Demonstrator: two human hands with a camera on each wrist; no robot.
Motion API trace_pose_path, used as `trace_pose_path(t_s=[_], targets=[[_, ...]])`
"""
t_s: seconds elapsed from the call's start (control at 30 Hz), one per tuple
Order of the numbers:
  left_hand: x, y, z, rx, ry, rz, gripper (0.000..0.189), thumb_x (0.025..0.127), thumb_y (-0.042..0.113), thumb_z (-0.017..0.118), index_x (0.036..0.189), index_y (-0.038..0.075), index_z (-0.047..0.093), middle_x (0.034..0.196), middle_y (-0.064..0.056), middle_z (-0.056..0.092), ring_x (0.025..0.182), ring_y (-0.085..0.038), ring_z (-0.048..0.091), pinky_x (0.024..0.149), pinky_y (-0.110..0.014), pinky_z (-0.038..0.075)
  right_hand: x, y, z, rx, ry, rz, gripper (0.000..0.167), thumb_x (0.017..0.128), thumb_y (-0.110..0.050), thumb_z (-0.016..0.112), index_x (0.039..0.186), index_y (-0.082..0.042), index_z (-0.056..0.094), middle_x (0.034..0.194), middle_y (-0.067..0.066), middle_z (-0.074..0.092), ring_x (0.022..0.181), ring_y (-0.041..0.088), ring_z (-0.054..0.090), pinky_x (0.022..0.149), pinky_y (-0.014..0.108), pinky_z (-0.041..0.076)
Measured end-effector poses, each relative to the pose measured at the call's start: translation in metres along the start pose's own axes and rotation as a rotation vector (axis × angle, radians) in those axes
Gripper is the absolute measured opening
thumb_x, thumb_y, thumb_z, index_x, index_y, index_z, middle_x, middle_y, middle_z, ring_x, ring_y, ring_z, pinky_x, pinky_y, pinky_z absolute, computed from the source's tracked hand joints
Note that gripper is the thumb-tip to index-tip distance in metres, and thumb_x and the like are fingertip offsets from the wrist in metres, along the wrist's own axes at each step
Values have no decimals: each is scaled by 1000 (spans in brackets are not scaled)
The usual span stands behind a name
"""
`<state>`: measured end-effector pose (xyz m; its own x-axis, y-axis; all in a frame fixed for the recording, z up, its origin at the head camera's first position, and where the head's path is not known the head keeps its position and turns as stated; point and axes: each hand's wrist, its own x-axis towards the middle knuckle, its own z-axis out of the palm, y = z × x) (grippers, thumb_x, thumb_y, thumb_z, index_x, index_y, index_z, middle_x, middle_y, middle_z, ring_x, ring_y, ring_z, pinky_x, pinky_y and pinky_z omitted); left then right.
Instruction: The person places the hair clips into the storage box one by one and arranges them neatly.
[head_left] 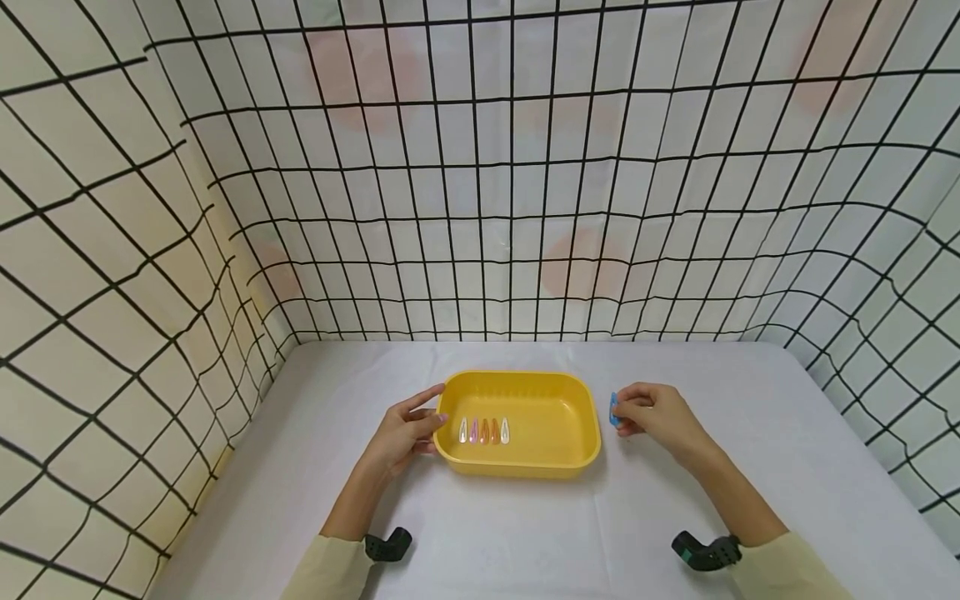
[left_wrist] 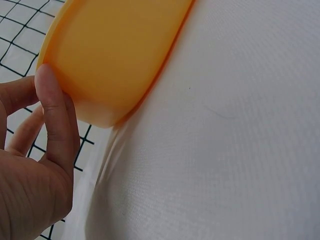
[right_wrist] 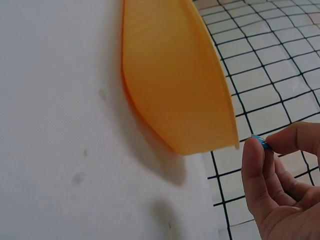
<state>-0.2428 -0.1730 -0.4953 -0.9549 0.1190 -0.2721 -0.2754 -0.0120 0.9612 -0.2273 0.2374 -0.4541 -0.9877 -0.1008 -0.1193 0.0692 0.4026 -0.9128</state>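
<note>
A yellow plastic tray (head_left: 525, 382) sits on the white-covered table. Inside it, towards the left, several snap hair clips (head_left: 483, 431) lie side by side in a row, in white, pink-purple and orange tones. My left hand (head_left: 397, 433) grips the tray's left end, with the thumb over the rim; in the left wrist view the hand (left_wrist: 47, 150) pinches the tray wall (left_wrist: 105, 75). Just beyond the tray's right end, my right hand (head_left: 656, 417) pinches a blue hair clip (head_left: 614, 409) between thumb and fingertips. In the right wrist view only the edge of the blue clip (right_wrist: 261, 142) shows.
A black wire grid (head_left: 512, 169) backed by white cloth rises behind the table and along both sides. The white tablecloth (head_left: 517, 533) spreads around the tray. Each wrist carries a black camera, on the left (head_left: 388, 545) and right (head_left: 705, 552).
</note>
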Motion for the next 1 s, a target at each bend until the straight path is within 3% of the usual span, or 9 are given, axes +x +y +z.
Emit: trace_pose_path(t_s=[0.7,1.0], targets=[[0,-1,0,2,10,-4,57,94,7,73,145,29,60,116,-17,70,60,-14,64,56,-22,59,18,-35,43,157,-129,-63,29,100,-11,67,117,11,60,97,16,71,76,15,72,75,27,65],[1,0,-1,-2,-9,2,57,93,9,76,144,29,61,118,-18,69,61,-13,63,57,-22,59,28,-43,73,165,-162,-30,23,99,-10,66,112,8,60,92,16,73,76,20,74,80,40,65]])
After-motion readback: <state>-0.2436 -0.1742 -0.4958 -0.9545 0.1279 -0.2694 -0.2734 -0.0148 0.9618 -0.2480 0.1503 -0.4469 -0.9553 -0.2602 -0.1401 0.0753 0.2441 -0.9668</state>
